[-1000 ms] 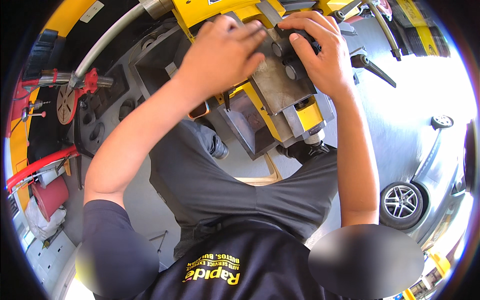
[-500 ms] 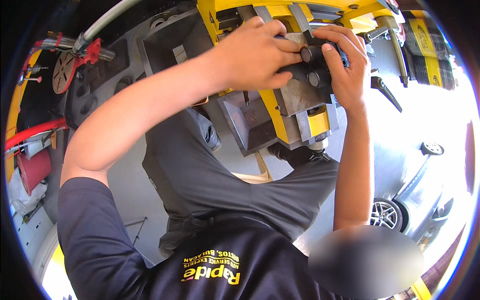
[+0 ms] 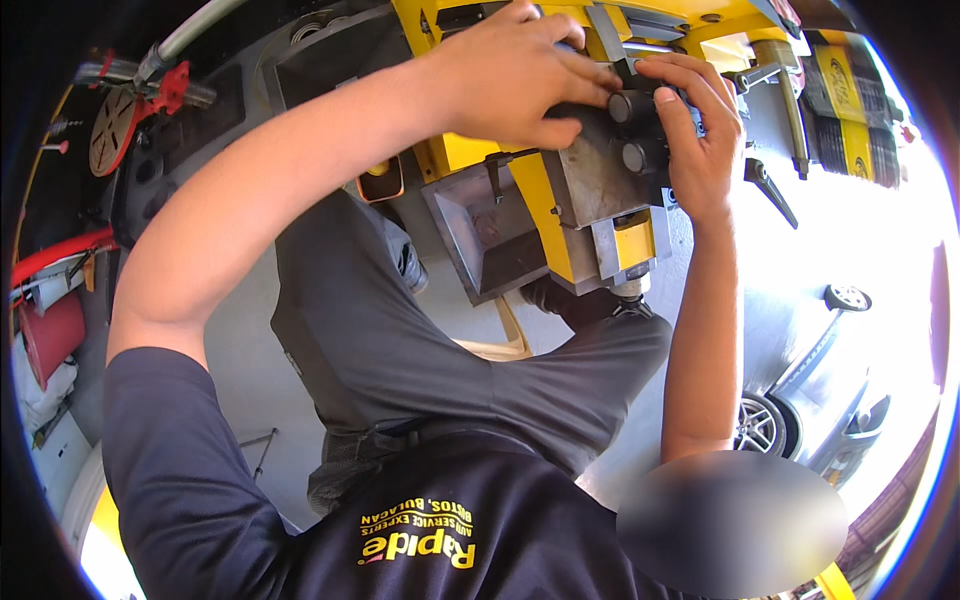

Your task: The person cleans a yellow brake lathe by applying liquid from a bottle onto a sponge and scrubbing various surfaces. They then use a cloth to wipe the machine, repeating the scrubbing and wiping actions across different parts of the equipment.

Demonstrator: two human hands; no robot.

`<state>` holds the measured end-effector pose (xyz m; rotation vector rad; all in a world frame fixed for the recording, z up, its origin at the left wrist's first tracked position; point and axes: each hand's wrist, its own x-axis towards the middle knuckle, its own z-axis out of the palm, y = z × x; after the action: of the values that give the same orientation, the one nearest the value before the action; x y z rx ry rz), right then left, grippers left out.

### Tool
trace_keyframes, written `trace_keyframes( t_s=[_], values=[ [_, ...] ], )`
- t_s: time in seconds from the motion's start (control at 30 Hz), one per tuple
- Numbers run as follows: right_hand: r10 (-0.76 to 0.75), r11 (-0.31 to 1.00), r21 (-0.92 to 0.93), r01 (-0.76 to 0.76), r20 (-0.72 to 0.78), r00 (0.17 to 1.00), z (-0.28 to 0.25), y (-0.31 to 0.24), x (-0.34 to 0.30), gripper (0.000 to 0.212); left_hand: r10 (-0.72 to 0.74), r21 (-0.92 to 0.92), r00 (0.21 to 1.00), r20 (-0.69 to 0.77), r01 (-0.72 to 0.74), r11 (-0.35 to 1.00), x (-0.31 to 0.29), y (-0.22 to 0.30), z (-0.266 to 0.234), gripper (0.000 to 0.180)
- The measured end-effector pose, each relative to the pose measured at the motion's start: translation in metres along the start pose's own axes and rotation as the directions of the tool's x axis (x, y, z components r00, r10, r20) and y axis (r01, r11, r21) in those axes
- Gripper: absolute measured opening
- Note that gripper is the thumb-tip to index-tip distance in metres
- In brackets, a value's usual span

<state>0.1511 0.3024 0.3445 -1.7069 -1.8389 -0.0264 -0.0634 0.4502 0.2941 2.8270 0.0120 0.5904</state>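
A yellow machine with a grey metal block stands in front of me, above my grey trousers. Two round black knobs stick out of the block's right side. My left hand lies over the top of the block, its fingers curled on a black part beside the upper knob. My right hand grips the upper knob from the right, thumb on its face. A grey open tray hangs below the block.
A silver car is parked at the right on bright pavement. A yellow and black post stands top right. A round disc on a red holder, a red bucket and a white hose are at the left.
My left hand has slid right along the block's top until it meets my right hand at the knobs. The machine sits lower and further right in view.
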Motion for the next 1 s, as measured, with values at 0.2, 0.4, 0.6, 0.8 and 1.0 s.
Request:
trace_keyframes(
  t_s=[0.2, 0.4, 0.6, 0.8, 1.0],
  values=[
    [0.002, 1.000, 0.000, -0.002, 0.008, 1.000, 0.001, -0.002, -0.001, 0.025, -0.001, -0.115, 0.999, 0.043, 0.006, 0.993, -0.006, 0.001, 0.003, 0.055],
    [0.010, 0.999, 0.033, -0.010, 0.001, 1.000, 0.001, 0.001, -0.002, 0.025, -0.062, -0.075, 0.996, 0.066, 0.067, 0.995, -0.002, 0.008, -0.004, 0.055],
    [-0.026, 0.999, 0.027, 0.026, -0.001, 1.000, 0.001, 0.000, 0.000, 0.024, -0.039, -0.002, 0.996, 0.079, 0.039, 0.999, 0.000, 0.015, -0.006, 0.056],
    [-0.018, 1.000, 0.021, 0.019, -0.005, 1.000, 0.000, 0.003, 0.000, 0.027, -0.079, -0.009, 0.996, 0.051, 0.080, 0.997, 0.001, 0.005, 0.001, 0.056],
    [-0.084, 0.996, 0.024, 0.083, 0.033, 0.996, -0.002, 0.010, 0.000, 0.032, -0.120, -0.112, 0.986, 0.119, 0.134, 0.985, 0.000, -0.007, 0.003, 0.058]
  ],
)
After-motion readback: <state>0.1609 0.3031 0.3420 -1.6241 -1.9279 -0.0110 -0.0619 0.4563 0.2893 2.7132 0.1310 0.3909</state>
